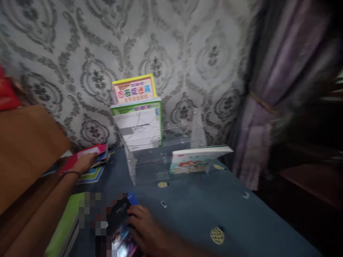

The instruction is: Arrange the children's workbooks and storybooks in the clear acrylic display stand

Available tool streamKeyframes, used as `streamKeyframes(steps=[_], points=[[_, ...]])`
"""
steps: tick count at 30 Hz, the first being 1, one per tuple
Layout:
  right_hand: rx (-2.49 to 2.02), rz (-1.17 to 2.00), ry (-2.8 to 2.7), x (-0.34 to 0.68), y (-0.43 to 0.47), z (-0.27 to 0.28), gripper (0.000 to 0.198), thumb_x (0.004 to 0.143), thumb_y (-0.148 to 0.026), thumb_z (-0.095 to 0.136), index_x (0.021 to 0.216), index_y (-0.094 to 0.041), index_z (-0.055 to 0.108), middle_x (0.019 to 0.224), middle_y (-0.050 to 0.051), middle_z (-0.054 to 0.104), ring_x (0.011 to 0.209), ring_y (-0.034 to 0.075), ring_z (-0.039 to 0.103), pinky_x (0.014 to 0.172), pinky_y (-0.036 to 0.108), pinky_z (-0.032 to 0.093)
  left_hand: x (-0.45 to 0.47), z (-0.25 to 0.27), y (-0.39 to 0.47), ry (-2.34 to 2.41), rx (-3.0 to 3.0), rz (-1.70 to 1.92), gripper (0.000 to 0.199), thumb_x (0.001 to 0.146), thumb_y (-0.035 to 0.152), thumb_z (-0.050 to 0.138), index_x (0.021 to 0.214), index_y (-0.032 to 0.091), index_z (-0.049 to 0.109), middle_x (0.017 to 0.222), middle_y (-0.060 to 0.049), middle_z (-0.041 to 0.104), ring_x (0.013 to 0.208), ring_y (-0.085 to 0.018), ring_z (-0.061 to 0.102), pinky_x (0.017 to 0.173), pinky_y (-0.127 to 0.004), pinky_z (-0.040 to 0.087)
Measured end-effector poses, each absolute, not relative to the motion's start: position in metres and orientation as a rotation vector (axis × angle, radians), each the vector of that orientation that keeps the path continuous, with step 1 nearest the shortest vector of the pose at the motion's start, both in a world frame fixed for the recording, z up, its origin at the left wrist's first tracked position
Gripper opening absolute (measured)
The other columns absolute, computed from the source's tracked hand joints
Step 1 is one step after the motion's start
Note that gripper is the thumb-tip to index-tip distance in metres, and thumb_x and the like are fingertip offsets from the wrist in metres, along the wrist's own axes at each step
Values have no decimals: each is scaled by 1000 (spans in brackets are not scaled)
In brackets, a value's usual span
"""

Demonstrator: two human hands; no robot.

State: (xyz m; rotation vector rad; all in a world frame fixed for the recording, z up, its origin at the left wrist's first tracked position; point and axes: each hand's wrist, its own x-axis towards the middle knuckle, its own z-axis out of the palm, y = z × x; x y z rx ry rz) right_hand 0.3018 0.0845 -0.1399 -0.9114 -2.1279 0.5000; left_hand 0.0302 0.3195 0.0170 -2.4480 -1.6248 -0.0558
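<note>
At the left, my left hand [85, 162] is closed at the edge of a pink-red book [72, 159] on a small pile; its fingers are blurred. A green and blue book [93, 175] lies under that one. Near the front, my right hand [146, 226] has its fingers bent over the right side of a dark book [118, 214] with a colourful picture on its cover. Part of this book is masked by pixel blocks. Behind both hands stands a clear plastic book rack [131, 166], with several upright books [142, 128] at its left end.
A thin white picture book [193, 164] leans at the rack's front right. A green book [65, 221] lies at the front left, beside a large brown box-like object [29, 150]. The blue-grey table [193, 207] meets a patterned wall; a tied lilac curtain [257, 135] hangs right.
</note>
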Motion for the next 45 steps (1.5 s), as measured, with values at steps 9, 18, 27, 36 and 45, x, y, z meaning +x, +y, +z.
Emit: streamKeyframes(steps=[9,18,27,36,45], points=[[-812,535,-2062,305,90,-147,31,94,-16,50,119,-26,65,129,12,65,128,27,57,106,49,49,-18,38,323,-1760,-2486,-260,43,95,45,41,98,14,71,79,-4,71,84,-21,62,70,-23,43],[-816,571,-2075,307,93,-151,31,94,-17,50,118,-27,66,130,12,65,129,27,57,106,52,50,-18,-4,294,-1732,-2468,-320,37,94,26,48,125,15,64,130,-15,66,118,-25,61,101,-35,45],[-822,681,-2042,310,96,-159,26,97,-27,49,116,-27,68,132,12,65,129,28,57,107,54,49,-29,-15,248,-1653,-2531,-307,45,99,20,37,138,21,57,143,-10,59,132,-23,55,113,-42,43],[-914,1067,-1761,269,145,-102,69,89,-35,58,153,-25,34,128,12,67,120,27,63,106,52,45,-48,-21,190,-1494,-2775,-424,44,102,27,36,140,24,57,145,-6,58,135,-22,52,117,-44,39],[-731,1347,-1149,207,201,-85,41,67,-32,75,106,-25,66,96,2,74,90,24,69,76,34,55,-35,0,159,-1325,-2691,-571,41,102,35,36,130,30,67,131,-5,69,119,-25,65,105,-40,51]])
